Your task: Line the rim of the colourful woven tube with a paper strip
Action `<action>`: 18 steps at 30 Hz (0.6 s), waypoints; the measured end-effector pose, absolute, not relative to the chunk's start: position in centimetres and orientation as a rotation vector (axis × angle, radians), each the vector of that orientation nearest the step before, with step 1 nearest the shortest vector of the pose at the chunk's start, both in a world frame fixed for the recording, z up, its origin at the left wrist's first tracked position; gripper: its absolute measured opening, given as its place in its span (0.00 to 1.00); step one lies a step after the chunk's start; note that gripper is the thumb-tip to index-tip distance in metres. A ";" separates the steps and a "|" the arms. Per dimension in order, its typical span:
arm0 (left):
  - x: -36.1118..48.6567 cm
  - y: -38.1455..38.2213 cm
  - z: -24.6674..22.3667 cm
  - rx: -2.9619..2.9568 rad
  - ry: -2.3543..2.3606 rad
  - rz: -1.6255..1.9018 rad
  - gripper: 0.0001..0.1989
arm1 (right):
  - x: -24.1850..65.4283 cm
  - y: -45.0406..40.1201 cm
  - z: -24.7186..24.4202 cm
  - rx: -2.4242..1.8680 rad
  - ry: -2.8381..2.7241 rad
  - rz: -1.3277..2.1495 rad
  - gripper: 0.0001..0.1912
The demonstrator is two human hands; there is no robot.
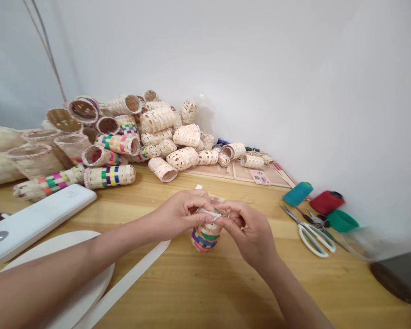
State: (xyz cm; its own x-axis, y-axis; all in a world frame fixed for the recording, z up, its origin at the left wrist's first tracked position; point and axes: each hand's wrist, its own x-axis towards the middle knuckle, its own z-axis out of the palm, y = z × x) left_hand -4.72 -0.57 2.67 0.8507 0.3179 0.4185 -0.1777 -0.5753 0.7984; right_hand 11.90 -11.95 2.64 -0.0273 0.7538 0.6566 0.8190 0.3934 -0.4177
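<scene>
A small woven basket with blue, green, orange and purple bands is between my hands over the table, its rim partly hidden by fingers. My left hand pinches a white strip at the rim. The strip's long tail runs down to the lower left, and a short end sticks up behind my fingers. On the other side, my right hand has thumb and forefinger pinched on the same strip at the rim.
Many woven baskets are heaped at the back left. A white power bank and a round white roll lie at left. Scissors, thread spools, pliers and a clear container are at right.
</scene>
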 end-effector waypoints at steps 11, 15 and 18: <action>-4.5 -0.8 2.3 2.001 0.098 0.704 0.08 | 11.9 -12.4 3.4 -1.501 -1.658 0.280 0.10; -4.6 -1.0 2.3 2.071 0.067 0.749 0.07 | 13.5 -13.1 5.0 -1.508 -1.578 0.353 0.12; -4.8 -1.0 2.8 2.224 0.052 0.824 0.05 | 15.2 -14.2 5.8 -1.601 -1.523 0.348 0.13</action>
